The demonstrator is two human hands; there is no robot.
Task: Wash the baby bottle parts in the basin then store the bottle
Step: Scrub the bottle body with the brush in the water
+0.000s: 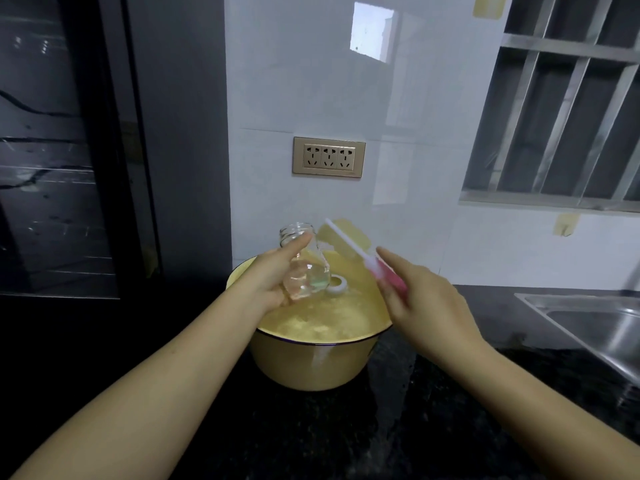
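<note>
Head view. My left hand (273, 275) grips a clear glass baby bottle (304, 268), fingers and thumb curled round its lower body. The bottle is tilted, with its open threaded neck pointing up and away from me, and it is held just above the far left part of a pale yellow enamel basin (311, 368). My right hand (426, 303) pinches the pink handle of a slim bottle brush with a white stem (367, 259). The stem slants up and to the left, near the bottle's neck but apart from it, and its far end is too blurred for me to describe. The basin holds foamy water, and a white plastic ring (337, 285) floats in it just beside the bottle's base. The basin stands on a black speckled stone countertop (346, 427). A stainless steel sink (595, 323) lies to the right. A gold triple wall socket (329, 156) sits on the white tiled wall behind, left of a metal-barred window (561, 116).
</note>
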